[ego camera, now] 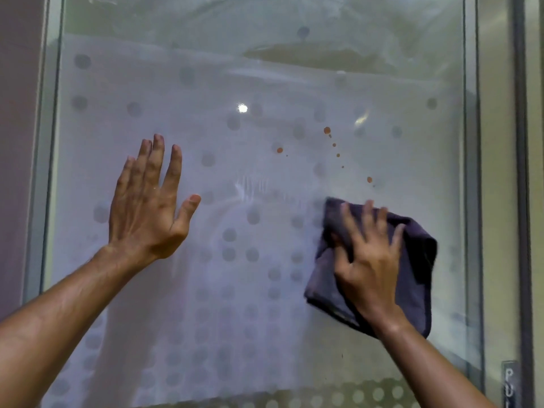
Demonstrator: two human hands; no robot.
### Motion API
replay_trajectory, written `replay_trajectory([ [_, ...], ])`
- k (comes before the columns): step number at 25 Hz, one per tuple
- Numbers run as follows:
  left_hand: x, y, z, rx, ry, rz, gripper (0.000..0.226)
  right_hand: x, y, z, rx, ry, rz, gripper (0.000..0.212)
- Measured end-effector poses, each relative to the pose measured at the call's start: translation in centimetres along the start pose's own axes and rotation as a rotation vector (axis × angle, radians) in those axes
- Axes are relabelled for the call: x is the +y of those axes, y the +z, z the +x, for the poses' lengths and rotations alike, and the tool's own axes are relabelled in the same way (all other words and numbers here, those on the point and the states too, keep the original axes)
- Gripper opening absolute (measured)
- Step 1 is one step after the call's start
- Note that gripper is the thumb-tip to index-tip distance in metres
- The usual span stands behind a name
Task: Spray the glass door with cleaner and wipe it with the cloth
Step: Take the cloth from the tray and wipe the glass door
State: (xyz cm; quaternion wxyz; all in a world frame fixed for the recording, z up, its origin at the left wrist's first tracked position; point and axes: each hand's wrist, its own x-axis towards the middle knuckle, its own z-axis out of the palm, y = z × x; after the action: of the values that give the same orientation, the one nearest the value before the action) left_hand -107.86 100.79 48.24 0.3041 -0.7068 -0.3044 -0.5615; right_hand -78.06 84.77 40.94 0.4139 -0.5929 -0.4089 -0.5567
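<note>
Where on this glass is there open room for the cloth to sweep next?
Widest bare stretch: glass door between left hand and cloth, and on downward. Above the cloth, brown spots dot it. Rightward it is tight: the door's edge sits close.

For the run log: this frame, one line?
wiping | right hand presses dark grey cloth on frosted dotted glass door | left hand open | brown spots above cloth

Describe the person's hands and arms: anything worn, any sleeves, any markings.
The left hand and right hand are bare, with no gloves and no rings in view. The left forearm and right forearm are uncovered down to the frame's edge. No sleeve, watch or bracelet shows. Tendons stand out on the back of the left hand. No tattoos or other markings are visible.
</note>
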Motion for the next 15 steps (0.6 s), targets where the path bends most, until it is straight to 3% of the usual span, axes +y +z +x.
replay_trajectory([
  [3,0.1,0.1,-0.1,0.002,0.0,-0.001,0.08,2.4,-0.4,2.9,0.059,0.327,0.049,0.058],
  [5,0.1,0.2,0.0,0.008,-0.002,0.0,0.08,1.8,-0.2,5.7,0.092,0.402,0.107,0.055],
  [10,-0.1,0.3,-0.1,0.013,0.0,0.001,0.08,-1.0,0.2,12.1,0.098,0.375,0.138,0.053],
  [15,0.1,0.4,0.0,0.011,0.002,-0.001,0.08,-6.0,0.6,16.2,0.03,0.159,0.119,0.054],
])
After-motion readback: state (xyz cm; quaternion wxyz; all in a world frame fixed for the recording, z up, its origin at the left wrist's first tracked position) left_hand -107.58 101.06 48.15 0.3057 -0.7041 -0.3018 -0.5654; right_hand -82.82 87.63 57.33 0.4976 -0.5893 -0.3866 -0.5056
